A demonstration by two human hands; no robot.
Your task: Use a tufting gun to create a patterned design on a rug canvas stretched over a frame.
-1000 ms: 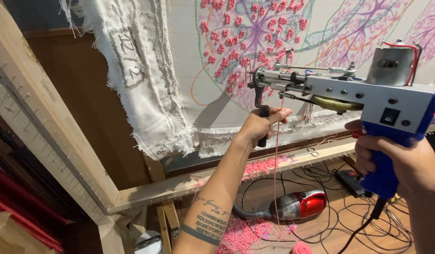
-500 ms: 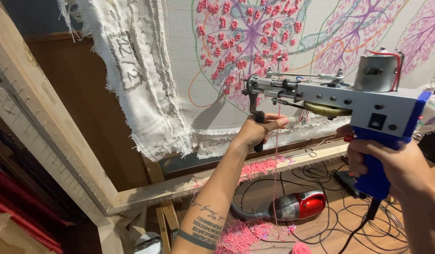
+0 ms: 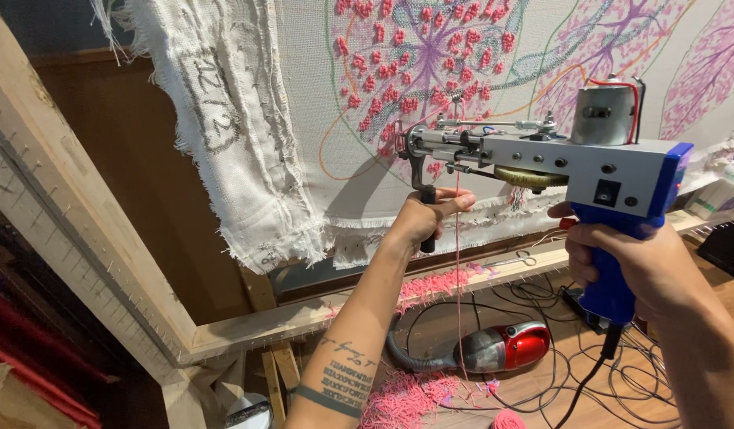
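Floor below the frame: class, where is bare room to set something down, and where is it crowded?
Bare wood floor shows between the red hand vacuum and the black cables. Crowded: pink yarn scraps left of the vacuum, cables tangled under the right hand.

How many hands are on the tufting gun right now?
2. The left hand wraps the black front grip under the tufting gun; the right hand wraps the blue rear grip. No other hands are in view.
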